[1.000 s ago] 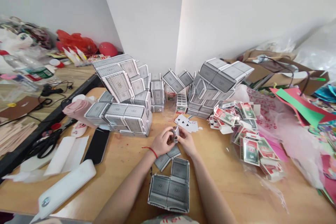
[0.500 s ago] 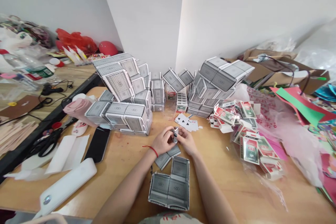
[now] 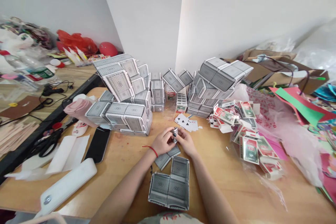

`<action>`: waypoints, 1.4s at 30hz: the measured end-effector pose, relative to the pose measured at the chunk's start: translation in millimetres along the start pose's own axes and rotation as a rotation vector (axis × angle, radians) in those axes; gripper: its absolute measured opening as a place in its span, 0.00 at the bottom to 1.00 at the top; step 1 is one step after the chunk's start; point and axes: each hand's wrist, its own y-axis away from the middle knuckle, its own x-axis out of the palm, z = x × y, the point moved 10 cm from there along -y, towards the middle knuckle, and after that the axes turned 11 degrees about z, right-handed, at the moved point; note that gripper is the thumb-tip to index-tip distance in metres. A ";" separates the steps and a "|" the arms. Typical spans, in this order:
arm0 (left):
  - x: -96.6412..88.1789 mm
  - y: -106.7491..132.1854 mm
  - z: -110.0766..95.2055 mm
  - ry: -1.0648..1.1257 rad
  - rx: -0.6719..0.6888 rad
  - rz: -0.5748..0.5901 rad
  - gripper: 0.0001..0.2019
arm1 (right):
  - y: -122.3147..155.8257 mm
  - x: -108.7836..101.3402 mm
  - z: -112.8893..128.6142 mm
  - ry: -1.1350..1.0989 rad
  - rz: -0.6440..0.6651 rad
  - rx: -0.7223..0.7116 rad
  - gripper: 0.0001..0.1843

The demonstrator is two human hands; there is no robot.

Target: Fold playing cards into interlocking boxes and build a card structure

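Toward the middle of the surface (image 3: pixel 123 154), the left hand (image 3: pixel 162 142) and the right hand (image 3: pixel 187 142) are together pinching a folded playing card (image 3: pixel 174 133) by its edges, judged light, thin, slippery and easily creased.

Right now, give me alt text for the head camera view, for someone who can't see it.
The left hand and right hand pinch a folded card over a wooden table. Card-built blocks stand behind, face-up cards just beyond the hands, and boxed decks to the right.
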 end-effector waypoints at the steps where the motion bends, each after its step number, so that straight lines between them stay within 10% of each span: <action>1: -0.9 -0.4 -2.6 0.006 0.012 0.006 0.06 | 0.4 -1.7 -1.0 -0.008 -0.011 -0.003 0.19; 10: -4.5 -0.2 -12.8 0.114 0.056 0.070 0.04 | 3.9 -12.9 2.2 -0.008 -0.133 -0.046 0.24; 17: -14.5 -6.9 23.8 0.372 -0.182 -0.020 0.11 | 11.1 -8.1 19.1 0.030 -0.221 -0.163 0.32; 25: 33.9 -9.5 41.7 1.042 -0.366 0.296 0.14 | 11.7 -6.6 17.5 0.054 -0.174 -0.189 0.32; 33: 18.2 -2.2 59.4 1.069 -0.370 0.024 0.14 | 11.0 -20.9 12.8 0.009 -0.277 -0.140 0.26; 42: 29.0 -3.7 47.5 1.114 -0.341 0.052 0.28 | 8.5 -20.9 8.9 -0.062 -0.153 -0.083 0.26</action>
